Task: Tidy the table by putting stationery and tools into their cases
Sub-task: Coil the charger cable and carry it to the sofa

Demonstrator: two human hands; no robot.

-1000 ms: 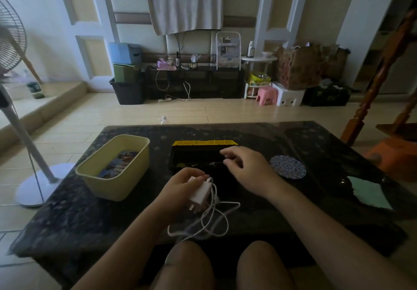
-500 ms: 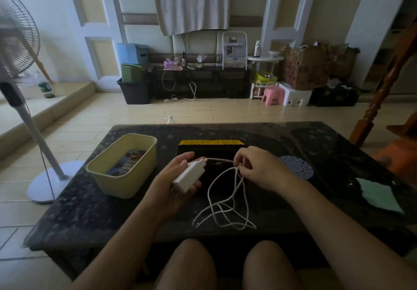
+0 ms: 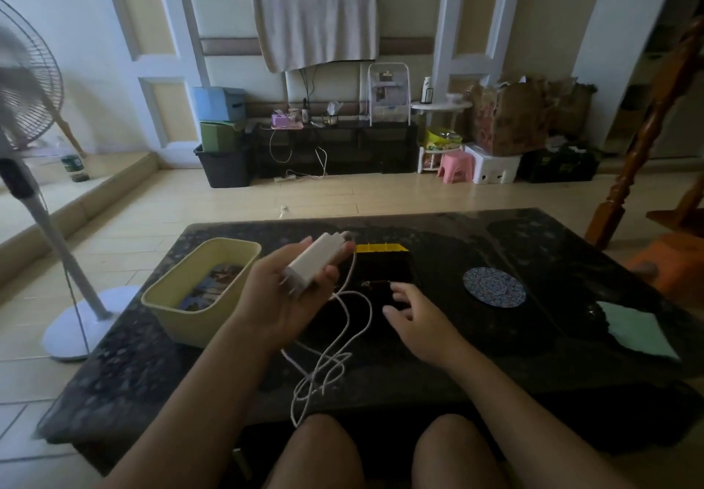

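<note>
While my left hand grips the white charger, lifted above the table, its long axis runs on a slant from near-left to far-right. The prong end points back down toward my wrist, and the cable end points up and away, toward the far edge. My fingers curl around the block's middle, with my thumb along its near side.

From the far end, the white cable drops past my palm, tangles in loose loops over the near part of the table, and trails off the near edge toward my knees.

My right hand holds nothing. Its fingers are spread and relaxed, low over the near side of the black case, whose yellow strip shows at its far side. Whether my fingertips touch the case, I cannot tell.

A pale yellow tub sits just left of my left hand. A round patterned coaster lies right of the case, and a green sheet lies near the table's right edge. Bare dark tabletop stretches beyond the case to the far edge.
</note>
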